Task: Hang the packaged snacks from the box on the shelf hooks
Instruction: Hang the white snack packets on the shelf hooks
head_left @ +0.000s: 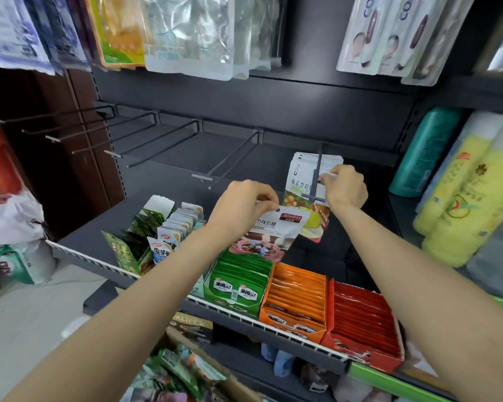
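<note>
My left hand (243, 206) pinches the top edge of a white candy pouch (269, 232) with a dark logo, held in front of the shelf. My right hand (346, 185) grips the top of another white fruit-print pouch (301, 181) at the rightmost hook (317, 175), where several like pouches hang. Empty double-wire hooks (230, 158) stick out to the left along the dark back panel. A cardboard box (186, 369) with green snack packs sits low at the bottom of the view.
On the shelf (79, 253) below stand green (238, 285), orange (296, 300) and red (363, 326) display boxes of sachets. More bags hang above (186, 33). A teal bottle (421, 152) and yellow rolls (459, 204) stand at right.
</note>
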Available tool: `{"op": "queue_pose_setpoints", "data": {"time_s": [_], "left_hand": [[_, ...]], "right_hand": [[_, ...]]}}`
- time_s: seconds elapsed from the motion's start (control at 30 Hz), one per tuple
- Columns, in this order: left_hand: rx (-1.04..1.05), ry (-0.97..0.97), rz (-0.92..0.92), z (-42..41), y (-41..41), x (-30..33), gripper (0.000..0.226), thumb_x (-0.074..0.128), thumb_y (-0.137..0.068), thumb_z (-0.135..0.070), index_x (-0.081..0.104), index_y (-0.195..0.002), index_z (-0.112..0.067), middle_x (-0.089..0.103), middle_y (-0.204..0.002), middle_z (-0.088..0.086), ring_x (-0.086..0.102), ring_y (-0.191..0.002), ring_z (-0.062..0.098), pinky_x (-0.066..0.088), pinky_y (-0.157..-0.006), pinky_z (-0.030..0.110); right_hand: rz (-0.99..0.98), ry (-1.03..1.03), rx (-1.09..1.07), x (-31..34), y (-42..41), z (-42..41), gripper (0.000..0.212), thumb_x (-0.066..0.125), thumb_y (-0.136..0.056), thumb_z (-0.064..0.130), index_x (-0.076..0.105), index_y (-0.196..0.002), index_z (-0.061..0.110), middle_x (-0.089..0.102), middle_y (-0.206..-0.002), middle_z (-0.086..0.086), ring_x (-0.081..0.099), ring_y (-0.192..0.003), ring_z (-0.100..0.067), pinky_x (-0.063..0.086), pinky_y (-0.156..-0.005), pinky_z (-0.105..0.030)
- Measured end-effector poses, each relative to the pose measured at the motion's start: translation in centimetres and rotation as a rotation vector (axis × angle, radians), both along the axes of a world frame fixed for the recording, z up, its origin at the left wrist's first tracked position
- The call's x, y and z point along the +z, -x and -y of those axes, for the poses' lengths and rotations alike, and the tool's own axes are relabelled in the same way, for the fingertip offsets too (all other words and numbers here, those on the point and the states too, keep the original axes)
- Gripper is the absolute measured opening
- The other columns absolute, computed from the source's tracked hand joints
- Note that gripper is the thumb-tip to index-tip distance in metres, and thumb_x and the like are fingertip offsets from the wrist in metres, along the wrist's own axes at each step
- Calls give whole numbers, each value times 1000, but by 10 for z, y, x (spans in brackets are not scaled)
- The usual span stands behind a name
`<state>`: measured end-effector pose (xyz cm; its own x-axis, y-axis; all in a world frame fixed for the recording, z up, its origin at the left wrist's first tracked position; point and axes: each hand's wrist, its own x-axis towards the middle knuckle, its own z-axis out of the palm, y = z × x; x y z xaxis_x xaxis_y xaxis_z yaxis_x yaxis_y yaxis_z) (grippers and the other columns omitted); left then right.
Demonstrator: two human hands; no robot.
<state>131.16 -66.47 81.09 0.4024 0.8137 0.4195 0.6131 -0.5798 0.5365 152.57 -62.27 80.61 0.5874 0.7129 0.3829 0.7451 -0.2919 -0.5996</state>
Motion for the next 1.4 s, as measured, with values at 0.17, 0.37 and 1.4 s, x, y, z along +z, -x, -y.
{"op": "queue_pose_setpoints", "data": {"time_s": [0.17, 0.37, 1.4], "left_hand": [[-38, -5, 35, 7, -8, -2, 8, 67, -85, -21, 73, -85, -18, 69, -89, -6, 58, -84, 6, 45, -84, 23], [-101, 39, 106, 20, -19, -1, 10, 66, -86, -18, 73, -89, -11, 65, -83, -8, 55, -77, 0, 34, -67, -4], [255, -158, 225, -5, -60, -13, 20, 54, -93, -10, 68, -107, -11, 60, -108, 6, 59, -94, 18, 46, -81, 25]], "right_hand": [[-10, -191, 134, -10, 2, 39, 36, 61, -88, 18, 53, -123, 14, 47, -123, -12, 42, -116, -24, 37, -90, -28], [-432, -154, 557, -13, 11, 108, 17, 53, -93, 17, 67, -86, 21, 70, -92, 1, 65, -87, -12, 53, -74, -29], [-73, -287, 297, -17, 6, 67, 15, 63, -88, 17, 66, -103, 17, 63, -109, -2, 59, -92, -15, 44, -69, -22]]}}
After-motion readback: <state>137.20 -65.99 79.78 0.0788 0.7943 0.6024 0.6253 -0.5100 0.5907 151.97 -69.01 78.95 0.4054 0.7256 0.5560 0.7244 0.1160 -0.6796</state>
